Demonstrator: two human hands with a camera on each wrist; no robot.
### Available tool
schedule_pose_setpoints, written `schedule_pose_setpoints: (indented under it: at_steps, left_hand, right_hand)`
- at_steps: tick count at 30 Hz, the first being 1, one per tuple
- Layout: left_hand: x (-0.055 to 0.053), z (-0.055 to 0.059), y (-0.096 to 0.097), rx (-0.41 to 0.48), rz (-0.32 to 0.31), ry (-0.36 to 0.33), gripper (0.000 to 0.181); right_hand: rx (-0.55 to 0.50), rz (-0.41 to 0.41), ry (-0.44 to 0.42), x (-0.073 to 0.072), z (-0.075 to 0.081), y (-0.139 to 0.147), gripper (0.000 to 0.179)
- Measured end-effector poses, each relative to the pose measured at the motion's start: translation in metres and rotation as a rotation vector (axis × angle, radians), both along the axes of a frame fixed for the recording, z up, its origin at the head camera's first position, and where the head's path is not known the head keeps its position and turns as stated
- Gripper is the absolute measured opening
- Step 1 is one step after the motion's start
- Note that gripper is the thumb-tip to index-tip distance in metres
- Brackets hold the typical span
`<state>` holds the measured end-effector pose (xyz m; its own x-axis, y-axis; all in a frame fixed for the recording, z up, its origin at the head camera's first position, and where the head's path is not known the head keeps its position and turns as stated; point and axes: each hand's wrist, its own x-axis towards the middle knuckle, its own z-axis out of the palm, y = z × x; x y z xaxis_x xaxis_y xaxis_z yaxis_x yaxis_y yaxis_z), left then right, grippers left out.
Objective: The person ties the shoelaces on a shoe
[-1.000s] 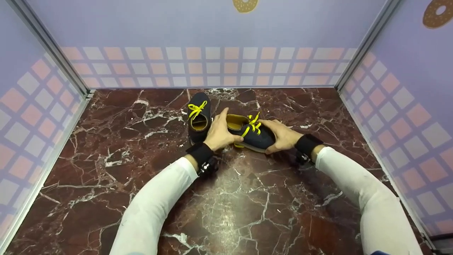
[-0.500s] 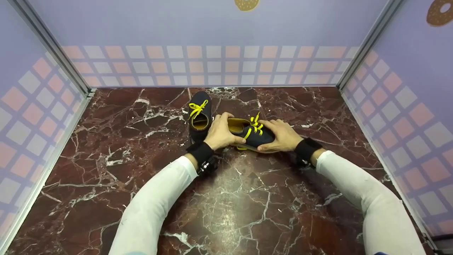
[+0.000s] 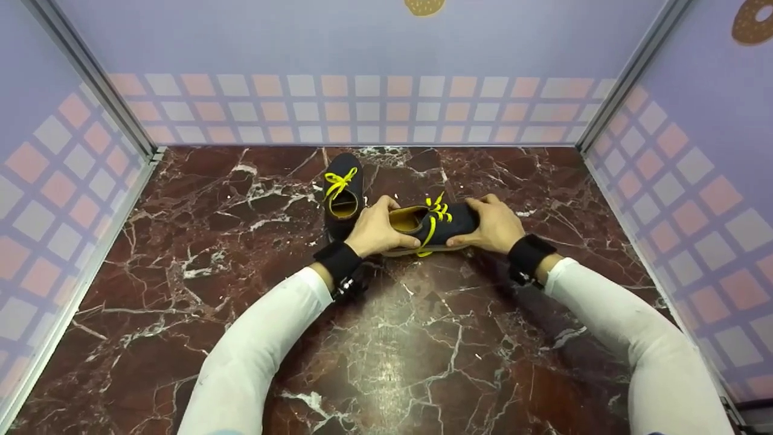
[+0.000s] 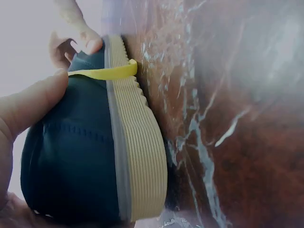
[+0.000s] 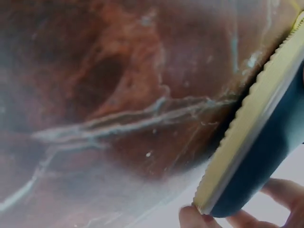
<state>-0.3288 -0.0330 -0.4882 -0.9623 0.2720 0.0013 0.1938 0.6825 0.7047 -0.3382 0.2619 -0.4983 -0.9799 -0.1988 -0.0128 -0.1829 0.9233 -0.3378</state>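
Note:
In the head view a dark navy shoe (image 3: 462,219) with yellow laces lies sideways, toe to the right, its yellow-lined opening near the left. My left hand (image 3: 377,231) grips its heel end, thumb on the near side. Around the toe, my right hand (image 3: 500,225) holds it, thumb in front and fingers behind. A lace end hangs over the ribbed cream sole (image 4: 142,142) in the left wrist view. The matching shoe (image 3: 345,166), its yellow lace tied in a bow, stands just left of my left hand, toe toward the back wall. My hand partly hides its heel.
The shoes are on a dark red marbled surface (image 3: 386,338) with white veins. A lilac back wall (image 3: 362,48) with pink and white squares closes off the far side. Similar panels stand left and right, joined by grey metal corner posts (image 3: 628,72).
The held shoe has turned so its toe, earlier angled toward me, now points straight right. My right hand has shifted slightly outward around the toe. The left hand stays at the heel.

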Motion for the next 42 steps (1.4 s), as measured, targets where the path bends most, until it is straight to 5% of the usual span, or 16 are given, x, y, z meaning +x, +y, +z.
schedule_pose_setpoints:
  at_steps: [9,16,21,29,39,42]
  left_hand:
    - [0.002,-0.008,0.003,-0.053,-0.108,0.034,0.092]
    - [0.017,-0.002,0.016,-0.035,-0.185,0.006,0.093]
    - [0.022,0.001,0.029,0.033,-0.198,-0.075,0.107]
    - [0.030,0.005,0.033,0.100,-0.210,-0.140,0.113]
    - [0.052,0.012,0.026,0.037,-0.191,-0.169,0.120]
    - [0.058,0.014,0.023,0.029,-0.195,-0.171,0.118]
  right_hand:
    - [-0.046,-0.061,0.018,0.000,0.006,-0.002,0.110]
    - [-0.284,-0.062,0.009,0.004,0.006,-0.019,0.054]
    - [-0.508,-0.122,-0.157,0.004,0.007,-0.035,0.057]
    - [-0.488,-0.120,-0.159,-0.032,-0.040,-0.024,0.075]
    - [-0.523,-0.006,-0.225,0.026,0.010,-0.045,0.065]
    - [-0.497,0.004,-0.232,0.035,0.015,-0.048,0.067]
